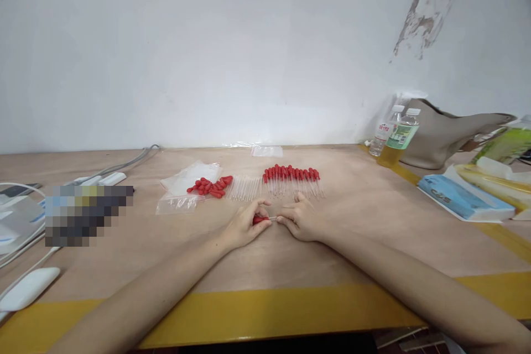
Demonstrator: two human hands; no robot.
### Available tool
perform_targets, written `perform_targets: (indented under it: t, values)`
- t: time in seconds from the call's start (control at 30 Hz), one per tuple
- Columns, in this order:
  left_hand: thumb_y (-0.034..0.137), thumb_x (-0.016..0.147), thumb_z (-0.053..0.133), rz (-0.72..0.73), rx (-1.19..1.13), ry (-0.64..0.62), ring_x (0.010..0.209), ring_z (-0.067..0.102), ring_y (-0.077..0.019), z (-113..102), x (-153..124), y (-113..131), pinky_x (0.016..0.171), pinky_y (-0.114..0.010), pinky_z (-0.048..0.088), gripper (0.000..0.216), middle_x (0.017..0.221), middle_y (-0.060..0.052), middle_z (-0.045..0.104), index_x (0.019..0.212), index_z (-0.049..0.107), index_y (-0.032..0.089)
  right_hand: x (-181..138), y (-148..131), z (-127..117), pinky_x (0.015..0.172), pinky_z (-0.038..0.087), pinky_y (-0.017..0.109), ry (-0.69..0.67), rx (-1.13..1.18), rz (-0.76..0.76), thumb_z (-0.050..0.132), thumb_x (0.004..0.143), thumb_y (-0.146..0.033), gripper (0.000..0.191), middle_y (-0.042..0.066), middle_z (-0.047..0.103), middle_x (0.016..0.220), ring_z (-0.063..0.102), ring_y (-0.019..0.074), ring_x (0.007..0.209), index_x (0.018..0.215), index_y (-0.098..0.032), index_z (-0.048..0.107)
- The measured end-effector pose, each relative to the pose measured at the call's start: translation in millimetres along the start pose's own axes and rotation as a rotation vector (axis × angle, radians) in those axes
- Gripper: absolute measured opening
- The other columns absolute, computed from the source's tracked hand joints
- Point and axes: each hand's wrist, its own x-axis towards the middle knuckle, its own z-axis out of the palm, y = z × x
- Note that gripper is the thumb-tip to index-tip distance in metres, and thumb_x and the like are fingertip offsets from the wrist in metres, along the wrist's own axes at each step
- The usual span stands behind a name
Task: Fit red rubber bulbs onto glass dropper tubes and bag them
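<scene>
My left hand (244,225) pinches a red rubber bulb (260,220) just above the wooden table (357,238). My right hand (299,219) pinches a thin clear glass tube (272,218) whose end meets the bulb. Behind the hands lies a row of finished droppers with red bulbs (291,178). Left of that row is a bunch of bare clear tubes (244,188). A pile of loose red bulbs (210,186) rests on clear plastic bags (186,191) further left.
Two plastic bottles (394,133) and a beige bag (448,133) stand at the back right, with a blue tissue pack (464,197) nearer. White cables, a charger (103,178) and a white device (27,287) lie at the left. Yellow tape (265,312) edges the table front.
</scene>
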Motion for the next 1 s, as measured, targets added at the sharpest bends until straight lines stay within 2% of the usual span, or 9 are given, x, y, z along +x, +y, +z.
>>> perform_targets:
  t: [0.23, 0.5, 0.67, 0.8, 1.0]
  values:
    - [0.028, 0.081, 0.047, 0.045, 0.082, 0.004, 0.063, 0.052, -0.0104, 0.5, -1.4, -2.3, 0.063, -0.024, 0.044, 0.034, 0.073, 0.002, 0.055, 0.113, 0.037, 0.02, 6.0, -5.2, -1.5, 0.066, 0.019, 0.028, -0.091, 0.06, 0.024, 0.034, 0.086, -0.023, 0.03, 0.001, 0.061, 0.067, 0.038, 0.0085, 0.052, 0.067, -0.015, 0.056]
    - [0.028, 0.083, 0.046, 0.072, 0.082, -0.018, 0.069, 0.056, -0.0127, 1.8, 1.5, -5.0, 0.067, -0.027, 0.046, 0.036, 0.078, -0.001, 0.059, 0.116, 0.035, 0.019, 8.0, -6.9, -0.8, 0.073, 0.022, 0.031, -0.146, 0.142, 0.081, 0.029, 0.088, -0.024, 0.034, 0.0, 0.064, 0.07, 0.046, 0.0094, 0.056, 0.067, -0.017, 0.055]
    - [0.03, 0.081, 0.05, 0.061, 0.027, 0.029, 0.078, 0.059, -0.0141, -5.8, 4.7, -3.1, 0.071, -0.028, 0.048, 0.039, 0.084, -0.003, 0.062, 0.115, 0.037, 0.019, 7.5, -2.0, -7.9, 0.074, 0.025, 0.031, -0.119, 0.172, 0.161, 0.027, 0.09, -0.03, 0.035, -0.001, 0.063, 0.071, 0.049, 0.0107, 0.06, 0.074, -0.019, 0.056]
    - [0.027, 0.08, 0.052, 0.088, 0.058, 0.096, 0.084, 0.06, -0.0148, -11.2, 3.4, -5.3, 0.076, -0.029, 0.048, 0.035, 0.09, -0.004, 0.065, 0.112, 0.042, 0.019, 3.6, 3.7, -14.5, 0.075, 0.028, 0.03, -0.066, 0.236, 0.202, 0.036, 0.087, -0.034, 0.025, 0.001, 0.063, 0.08, 0.052, 0.0125, 0.068, 0.086, -0.02, 0.056]
    - [0.027, 0.08, 0.052, 0.088, 0.034, 0.117, 0.08, 0.062, -0.0142, -9.2, 2.2, -6.3, 0.075, -0.028, 0.049, 0.036, 0.082, -0.003, 0.066, 0.113, 0.041, 0.019, -1.6, 4.2, -7.1, 0.072, 0.027, 0.03, -0.032, 0.138, 0.176, 0.034, 0.087, -0.026, 0.027, 0.001, 0.062, 0.068, 0.049, 0.0113, 0.06, 0.074, -0.017, 0.056]
